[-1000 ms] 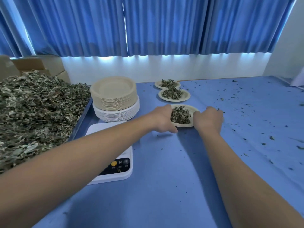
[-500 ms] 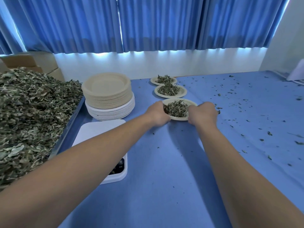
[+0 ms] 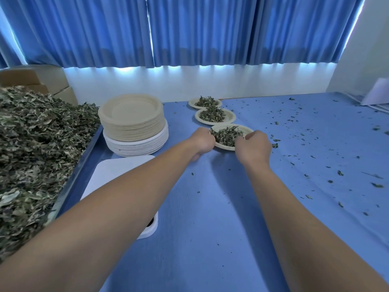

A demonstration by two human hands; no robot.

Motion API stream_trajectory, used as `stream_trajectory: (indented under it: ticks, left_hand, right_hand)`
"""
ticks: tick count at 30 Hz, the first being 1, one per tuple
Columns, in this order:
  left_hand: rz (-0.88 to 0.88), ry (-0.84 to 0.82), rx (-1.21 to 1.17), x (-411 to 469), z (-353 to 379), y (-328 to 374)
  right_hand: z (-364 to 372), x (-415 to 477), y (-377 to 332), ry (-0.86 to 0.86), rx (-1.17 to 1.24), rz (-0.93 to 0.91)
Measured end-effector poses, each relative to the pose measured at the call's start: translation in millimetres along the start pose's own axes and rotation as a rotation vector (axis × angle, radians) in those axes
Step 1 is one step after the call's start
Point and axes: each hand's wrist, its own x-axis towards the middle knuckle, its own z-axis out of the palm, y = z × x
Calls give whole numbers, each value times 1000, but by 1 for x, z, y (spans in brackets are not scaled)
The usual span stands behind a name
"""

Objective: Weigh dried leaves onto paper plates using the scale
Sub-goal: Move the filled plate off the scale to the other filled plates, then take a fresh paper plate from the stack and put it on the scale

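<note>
A paper plate of dried leaves (image 3: 244, 128) lies on the blue table, nearest of a row of three. My left hand (image 3: 201, 141) grips its left rim and my right hand (image 3: 253, 147) grips its right rim, fingers curled. Behind it lie two more filled plates, the middle plate (image 3: 229, 116) and the far plate (image 3: 192, 103). The white scale (image 3: 117, 173) lies at the left with a bare platform, partly hidden under my left forearm. A tall stack of paper plates (image 3: 131, 119) stands behind the scale. A big heap of dried leaves (image 3: 35, 148) fills a tray on the far left.
Leaf crumbs are scattered over the blue table (image 3: 315, 154) at the right. Cardboard boxes (image 3: 37, 85) stand behind the leaf heap. Blue curtains and a white wall close the back. A white object (image 3: 376, 95) sits at the far right edge.
Both hands have carried the filled plate further away, up close behind the second plate. My view has shifted so the scale sits lower left.
</note>
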Motion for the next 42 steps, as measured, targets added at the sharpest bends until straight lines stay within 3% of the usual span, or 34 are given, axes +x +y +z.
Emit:
stream_trajectory:
  ticks: [4,8,15,19,21,27,31,42]
  left_hand:
    - [22,2,31,2,2,0]
    - [107,24,142,-5,-9,2]
    - [325,-64,169,-36,-71,19]
    - [383,42,129,-53,-120,20]
    - [419,124,139,-57,-150,12]
    - [484,297,469,-54,-221,-31]
    - [497,286,643,-46,-247,-63]
    - [609,192,604,-39,-244,-82]
  right_hand:
    - [-1,-5,-3,10,3,-7]
    - [3,-18,-13,53,5,-192]
    - [37,-55,-55,-184,211,-494]
    - [51,-65,-96,-230,232,-632]
    - [62,-67,-123,-289,179,-700]
    - [91,-66,-168,-497,-259,-947]
    - [104,-60,-158,-549,-312,-979]
    - [102,-45,-150,-556,-366,-1222]
